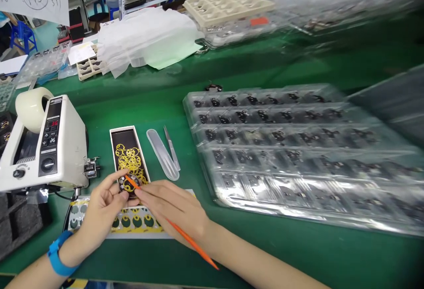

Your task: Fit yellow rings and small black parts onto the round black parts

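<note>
Green, smooth matting covers the counter [139, 103] from edge to edge. At far left stands one boxy white plastic tape dispenser [62, 148] with a black control strip, a red display and one pale roll of tape [31, 108] on top. One small metal tally clicker [91, 167] sits just beside its right foot.

Our left hand [102, 205], with a blue rubbery wristband [58, 253] on the wrist, enters from the lower left with the palm turned inward. Its thumb and fingers [112, 179] are pinched around one small round black disc with yellow markings [127, 184]. We hold it just above the counter, at the near end of one long black tray with a white rim [129, 148] that is littered with thin yellow rings.

Under both hands lies one flat white sheet with a yellow border [132, 225]; four dark green round dots show in the row between our wrists.

Our right hand [172, 207] enters from the lower right, knuckles up. Its fingers are closed narrowly, pen-fashion, on one slim orange stick [192, 243], whose tip touches the disc's face.

Right of the black tray lie one translucent rounded plastic strip [160, 152] and one thin pointed metal tool [172, 148], meeting at their near ends. Farther right spreads one large clear plastic blister tray [298, 156], glossy, with at least five rows of small black parts, too blurred for us to count.
</note>
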`<state>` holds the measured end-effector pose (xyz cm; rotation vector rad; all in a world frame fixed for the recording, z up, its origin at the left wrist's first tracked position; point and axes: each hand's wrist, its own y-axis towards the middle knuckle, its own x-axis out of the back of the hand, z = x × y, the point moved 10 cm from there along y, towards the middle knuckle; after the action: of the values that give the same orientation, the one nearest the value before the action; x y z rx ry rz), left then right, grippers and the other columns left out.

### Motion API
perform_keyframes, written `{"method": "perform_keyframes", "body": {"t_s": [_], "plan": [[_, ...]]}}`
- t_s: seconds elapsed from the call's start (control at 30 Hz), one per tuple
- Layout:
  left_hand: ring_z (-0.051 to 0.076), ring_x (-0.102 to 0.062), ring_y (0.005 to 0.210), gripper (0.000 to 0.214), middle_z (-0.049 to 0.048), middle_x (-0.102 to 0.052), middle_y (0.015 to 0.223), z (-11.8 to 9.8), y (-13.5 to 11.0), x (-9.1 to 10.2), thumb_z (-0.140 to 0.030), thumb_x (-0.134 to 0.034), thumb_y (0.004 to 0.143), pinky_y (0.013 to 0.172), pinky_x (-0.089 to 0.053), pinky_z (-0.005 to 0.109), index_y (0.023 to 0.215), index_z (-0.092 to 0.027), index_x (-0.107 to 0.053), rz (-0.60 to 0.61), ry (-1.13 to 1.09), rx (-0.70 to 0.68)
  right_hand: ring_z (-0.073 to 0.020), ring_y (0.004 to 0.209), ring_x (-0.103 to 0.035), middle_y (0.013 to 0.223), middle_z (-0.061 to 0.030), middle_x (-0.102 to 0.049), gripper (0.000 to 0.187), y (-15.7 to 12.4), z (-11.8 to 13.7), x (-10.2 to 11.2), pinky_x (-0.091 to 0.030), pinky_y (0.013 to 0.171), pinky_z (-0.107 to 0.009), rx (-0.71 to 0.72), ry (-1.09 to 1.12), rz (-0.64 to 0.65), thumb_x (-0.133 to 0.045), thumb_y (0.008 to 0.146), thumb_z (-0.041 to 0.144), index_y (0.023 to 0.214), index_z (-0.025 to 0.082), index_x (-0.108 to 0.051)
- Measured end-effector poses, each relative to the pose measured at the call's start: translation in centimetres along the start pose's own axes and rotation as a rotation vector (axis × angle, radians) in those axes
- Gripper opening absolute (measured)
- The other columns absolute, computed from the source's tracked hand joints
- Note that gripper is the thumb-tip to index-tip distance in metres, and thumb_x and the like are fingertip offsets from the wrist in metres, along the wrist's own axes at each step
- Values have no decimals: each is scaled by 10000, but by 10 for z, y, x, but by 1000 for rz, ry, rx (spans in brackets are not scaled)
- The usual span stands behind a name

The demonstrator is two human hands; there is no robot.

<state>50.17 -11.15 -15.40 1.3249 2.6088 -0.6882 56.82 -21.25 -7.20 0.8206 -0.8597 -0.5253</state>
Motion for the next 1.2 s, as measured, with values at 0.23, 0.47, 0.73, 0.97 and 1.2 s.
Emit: {"method": "perform_keyframes", "body": {"t_s": [0.23, 0.47, 0.73, 0.97, 1.2], "plan": [[138, -654, 764, 373, 27, -717, 892, 3, 4, 8, -297, -709, 771, 732, -575, 265, 1133, -217, -674, -51, -12, 12, -238, 881, -696, 903, -145, -739, 283, 1, 19, -15, -621, 756, -342, 228, -239, 203, -390, 936, 30, 975, 16, -670], [122, -674, 728, 311, 10, -723, 811, 5, 7, 6, -216, -737, 721, 725, -588, 247, 1031, -212, -718, -67, -125, 74, -192, 806, -676, 855, -119, -704, 240, 4, 3, 5, -595, 639, -298, 10, -97, 92, -412, 931, 49, 1019, 111, -627], [142, -696, 606, 304, 14, -718, 744, -1, 14, 16, -224, -801, 674, 593, -592, 228, 932, -161, -653, -100, -53, 18, -173, 731, -635, 889, -73, -640, 316, -5, -25, 23, -539, 579, -292, -312, 24, -46, -485, 878, 12, 1066, 229, -617], [123, -661, 523, 193, -6, -661, 659, -16, 12, 11, -156, -745, 679, 399, -483, 145, 826, -160, -620, -68, 46, -69, -189, 745, -642, 892, -68, -649, 328, -10, -28, 16, -527, 585, -315, -352, -4, -14, -510, 887, 30, 1087, 267, -620], [109, -647, 508, 120, -7, -654, 663, -20, 11, 20, -189, -693, 726, 397, -453, 142, 810, -164, -611, -135, 118, -144, -238, 916, -623, 1004, -130, -619, 291, -10, -28, 14, -545, 703, -372, -255, -110, -20, -357, 998, 264, 1046, 232, -642]]}}
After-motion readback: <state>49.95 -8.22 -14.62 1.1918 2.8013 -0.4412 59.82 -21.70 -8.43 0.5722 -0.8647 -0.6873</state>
